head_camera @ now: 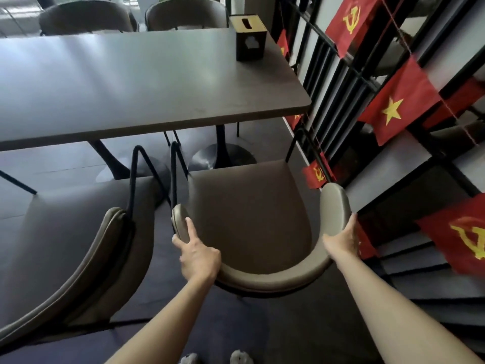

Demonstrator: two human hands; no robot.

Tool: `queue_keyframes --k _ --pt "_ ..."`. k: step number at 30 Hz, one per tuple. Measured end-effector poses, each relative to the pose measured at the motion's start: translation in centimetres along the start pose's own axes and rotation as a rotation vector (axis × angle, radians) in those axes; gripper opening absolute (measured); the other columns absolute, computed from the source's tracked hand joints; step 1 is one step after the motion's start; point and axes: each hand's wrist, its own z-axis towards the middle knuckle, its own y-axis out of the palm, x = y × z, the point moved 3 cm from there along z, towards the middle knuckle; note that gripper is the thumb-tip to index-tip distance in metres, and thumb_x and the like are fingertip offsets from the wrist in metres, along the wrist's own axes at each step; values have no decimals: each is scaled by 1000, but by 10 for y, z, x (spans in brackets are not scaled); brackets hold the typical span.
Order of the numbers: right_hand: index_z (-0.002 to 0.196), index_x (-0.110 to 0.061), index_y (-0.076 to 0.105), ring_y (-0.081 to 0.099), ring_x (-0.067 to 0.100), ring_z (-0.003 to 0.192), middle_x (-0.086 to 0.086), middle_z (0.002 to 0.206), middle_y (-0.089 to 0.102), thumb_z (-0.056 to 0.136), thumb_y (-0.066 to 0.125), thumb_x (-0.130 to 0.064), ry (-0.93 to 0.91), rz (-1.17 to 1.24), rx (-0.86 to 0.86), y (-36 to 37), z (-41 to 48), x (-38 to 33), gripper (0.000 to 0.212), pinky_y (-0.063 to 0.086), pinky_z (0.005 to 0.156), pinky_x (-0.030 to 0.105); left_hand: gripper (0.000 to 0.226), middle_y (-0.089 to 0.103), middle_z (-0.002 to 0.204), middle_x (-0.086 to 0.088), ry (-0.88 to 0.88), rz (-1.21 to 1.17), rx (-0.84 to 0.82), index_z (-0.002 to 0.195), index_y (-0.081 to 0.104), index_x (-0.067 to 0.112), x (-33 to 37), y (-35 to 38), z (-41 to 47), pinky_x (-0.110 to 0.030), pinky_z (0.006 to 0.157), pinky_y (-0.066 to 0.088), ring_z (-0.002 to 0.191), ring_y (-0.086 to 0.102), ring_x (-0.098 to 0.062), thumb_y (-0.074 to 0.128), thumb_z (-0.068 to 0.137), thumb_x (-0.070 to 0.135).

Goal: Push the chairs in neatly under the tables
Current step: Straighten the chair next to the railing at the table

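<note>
A taupe padded chair with a curved backrest stands in front of me, its seat pulled out from the grey table. My left hand grips the left end of the backrest, index finger stretched along the pad. My right hand holds the right side of the backrest. The chair's front edge sits near the table's round pedestal base, outside the tabletop's edge. A second matching chair stands to the left, also out from the table.
A black and gold tissue box stands on the table's far right corner. Two more chairs are at the table's far side. A black metal partition hung with red flags runs close along the right.
</note>
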Motion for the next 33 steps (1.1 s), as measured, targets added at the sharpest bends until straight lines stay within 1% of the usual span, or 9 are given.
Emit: queue_keyframes --k 2,4,8,12,17,19,23,27,33 --pt "153 -31 1 39 37 135 13 155 28 89 56 -1 9 49 9 1 5 -4 90 39 104 45 94 5 156 -10 -27 12 13 150 3 40 2 0 -1 -38 73 47 102 59 -37 56 79 6" --pt "153 -34 3 45 39 130 15 151 35 89 54 1 18 92 24 3 7 -5 89 42 101 47 96 5 156 -8 -38 32 14 150 2 41 2 0 -2 -39 78 49 104 59 -37 58 79 7" --pt "153 -33 5 46 40 129 18 149 38 90 52 2 32 87 60 7 5 -5 86 39 103 48 97 4 157 -8 -22 2 -20 149 0 43 -1 -3 -1 -42 86 52 108 58 -39 57 80 6" --pt "153 -33 5 49 43 124 22 145 42 89 54 -1 22 22 69 8 0 -7 87 41 102 49 103 4 158 -6 -3 -77 -41 147 -6 47 -5 -8 -1 -41 86 52 113 55 -39 54 78 -1" --pt "153 -33 5 53 48 116 27 137 47 89 56 -5 -5 -83 55 11 -12 -15 86 44 97 54 104 3 159 -7 6 -150 -49 146 -7 50 -16 -14 -1 -39 86 50 116 53 -39 50 78 -5" --pt "153 -31 6 53 46 118 26 139 47 88 57 -5 -25 -91 49 16 -16 -17 87 43 100 54 103 1 159 -9 14 -148 -41 146 -6 49 -23 -19 0 -38 87 49 116 53 -39 50 78 -5" --pt "154 -26 5 47 42 127 23 146 41 89 53 1 -23 -33 26 29 -27 -21 85 36 106 46 101 -2 160 -12 29 -128 -44 147 -8 46 -36 -35 7 -38 90 48 115 54 -40 49 80 -2" --pt "154 -26 5 46 43 128 25 147 40 91 52 3 -15 -1 21 37 -38 -25 84 39 104 46 99 2 159 -14 45 -104 -48 148 -8 44 -41 -48 17 -39 90 48 112 56 -41 50 81 -1" --pt "154 -25 5 47 42 127 25 145 42 91 50 4 -11 1 23 41 -43 -30 83 39 104 45 97 0 159 -13 42 -86 -47 149 -5 44 -41 -53 24 -40 95 45 114 54 -44 49 82 -1"
